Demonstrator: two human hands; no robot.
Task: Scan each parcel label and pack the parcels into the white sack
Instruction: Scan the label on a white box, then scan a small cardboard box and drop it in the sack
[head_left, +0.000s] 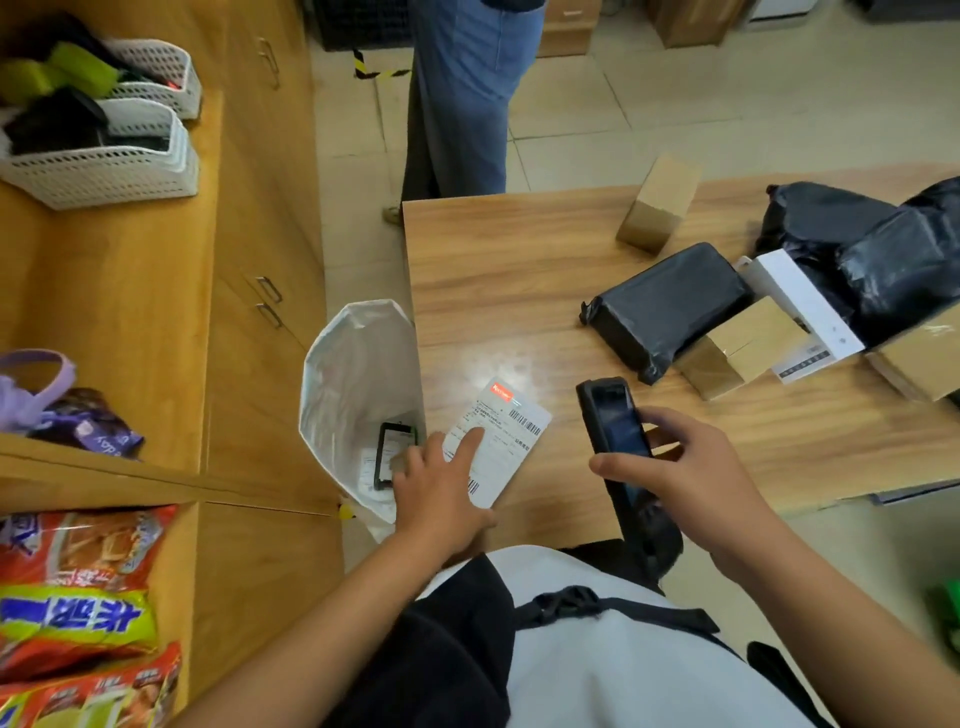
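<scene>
Boxes (748, 343), black pkgs (670, 306) on table (493, 270)

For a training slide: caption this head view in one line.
Left hand touches a labelled flat parcel beside the white sack; right hand holds the scanner.
</scene>
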